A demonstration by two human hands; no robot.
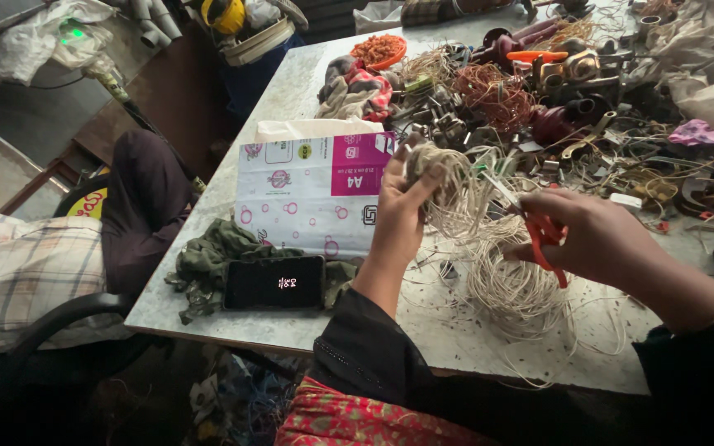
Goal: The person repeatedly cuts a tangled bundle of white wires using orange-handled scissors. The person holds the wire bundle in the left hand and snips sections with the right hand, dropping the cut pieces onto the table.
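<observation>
My left hand point(402, 206) is raised over the table and grips a bundle of pale cream wire strands point(448, 177). My right hand point(597, 235) holds orange-handled scissors point(543, 235), whose blades point left into the strands. A loose coil of the same pale wire point(518, 289) lies on the white table point(307, 326) beneath both hands, with cut bits scattered around it.
A white and pink paper pack point(307, 190) lies left of my hands, with a black phone point(274, 282) on a green cloth point(208, 260). Copper wire coils point(497, 95), metal parts and an orange bowl point(379, 51) crowd the far side. Another person point(68, 256) sits at left.
</observation>
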